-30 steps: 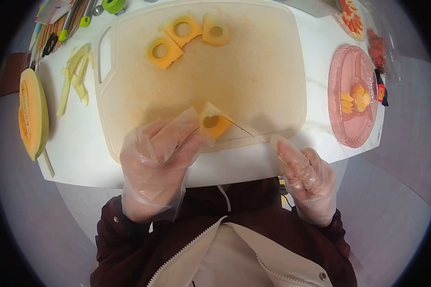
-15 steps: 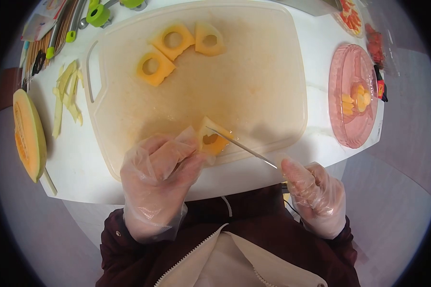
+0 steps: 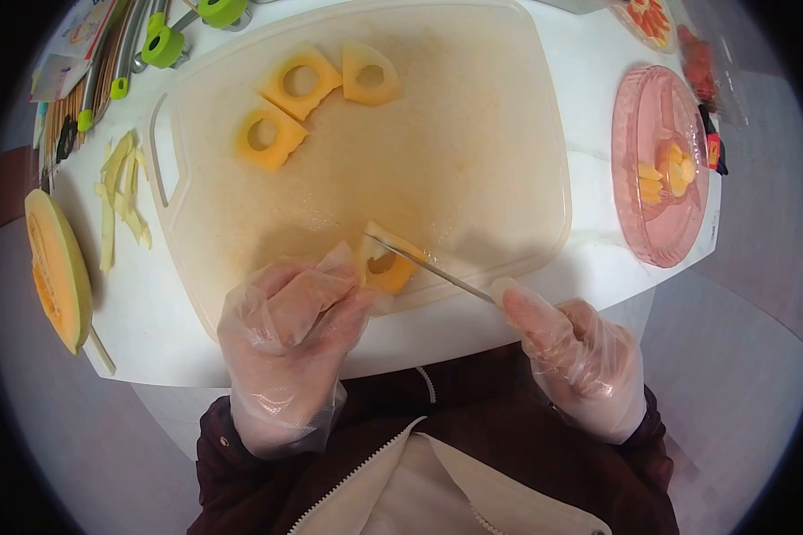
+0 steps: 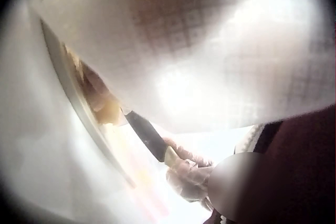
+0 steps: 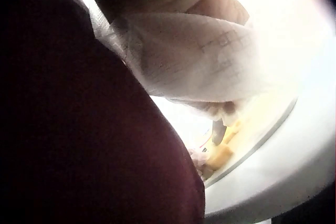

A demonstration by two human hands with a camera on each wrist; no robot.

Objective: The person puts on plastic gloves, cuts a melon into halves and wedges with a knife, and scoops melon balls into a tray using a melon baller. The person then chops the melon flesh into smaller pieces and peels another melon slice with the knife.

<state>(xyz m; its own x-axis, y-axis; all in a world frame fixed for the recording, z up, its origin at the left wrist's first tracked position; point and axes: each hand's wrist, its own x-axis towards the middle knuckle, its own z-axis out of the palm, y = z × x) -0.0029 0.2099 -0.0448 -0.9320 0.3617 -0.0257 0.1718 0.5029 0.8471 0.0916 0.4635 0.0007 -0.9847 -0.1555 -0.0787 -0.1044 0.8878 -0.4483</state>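
Note:
Gloved in clear plastic, my left hand point(image 3: 290, 348) pinches the left side of a cantaloupe piece point(image 3: 388, 278) at the near edge of the cutting board point(image 3: 473, 152). The piece has a hole through it. My right hand point(image 3: 584, 366), gloved too, grips a knife by its handle, which is mostly hidden in the fist. Its slim blade point(image 3: 451, 276) slants across the top of the piece, tip near the far left corner. In the left wrist view the blade point(image 4: 146, 136) runs from the right hand point(image 4: 189, 176) toward the melon.
Three holed melon pieces point(image 3: 272, 150) lie on the board's far left. Left of it are rind strips point(image 3: 120, 196), a cut melon point(image 3: 58, 272) and green-handled tools point(image 3: 162, 46). A pink divided tray point(image 3: 629, 196) with melon bits stands right, a plate of red fruit point(image 3: 647, 25) beyond.
The knife has moved from the piece's right edge to across its top, its tip going left. Both hands sit slightly lower in view, and the left hand keeps its hold. The head view has shifted.

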